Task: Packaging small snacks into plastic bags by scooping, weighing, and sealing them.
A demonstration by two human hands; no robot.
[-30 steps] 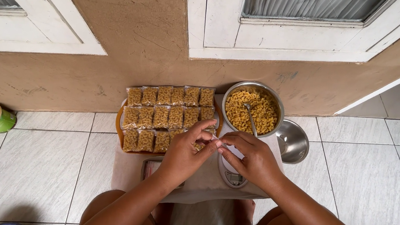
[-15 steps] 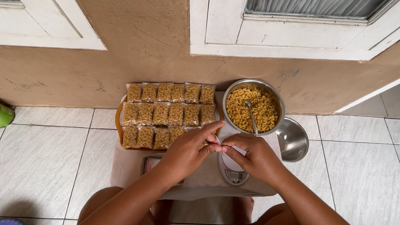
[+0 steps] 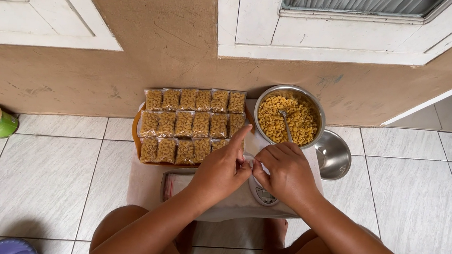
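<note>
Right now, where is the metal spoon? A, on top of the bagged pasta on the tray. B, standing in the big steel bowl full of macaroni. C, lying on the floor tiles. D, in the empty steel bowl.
B: the spoon stands in the macaroni inside the full steel bowl, while the empty bowl beside it, the floor tiles and the pasta bags hold no spoon.

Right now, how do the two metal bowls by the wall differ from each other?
The larger metal bowl is heaped with dry elbow pasta and has a spoon standing in it; the smaller metal bowl looks empty. The larger bowl stands close to the wall, next to the tray of filled packets; the smaller bowl sits nearer the person, on the right, its rim tucked against the larger one's. Both are round, shiny steel.
</note>
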